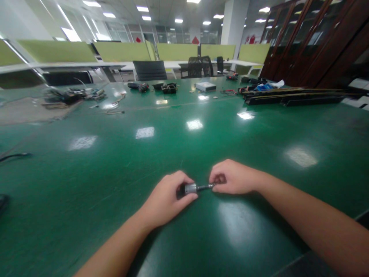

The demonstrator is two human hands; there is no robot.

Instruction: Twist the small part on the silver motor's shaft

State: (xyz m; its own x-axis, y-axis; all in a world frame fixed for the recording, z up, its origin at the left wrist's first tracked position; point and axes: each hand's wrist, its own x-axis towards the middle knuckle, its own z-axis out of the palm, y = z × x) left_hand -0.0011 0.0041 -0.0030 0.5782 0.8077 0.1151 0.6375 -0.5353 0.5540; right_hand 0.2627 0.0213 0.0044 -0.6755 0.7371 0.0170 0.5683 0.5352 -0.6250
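My left hand [170, 197] is closed around a small silver-and-black cylinder [190, 188] that looks like a motor, its thumb and fingers on either side of the body. From the cylinder's right end a thin dark shaft [204, 187] points toward my right hand [230, 177]. That hand is closed in a pinch on a small metal piece [211, 185] at the shaft's tip; its kind is too small to make out. Both hands are low over the green tabletop [173, 154], and the fingers hide part of the cylinder's left end.
Along the far side are a white box [205, 86], black open trays [168, 88], a dark tool [137, 87] and long black rails [294, 97]. Cables and parts [75, 95] are piled at far left. A black cable end [15, 156] lies nearer on the left.
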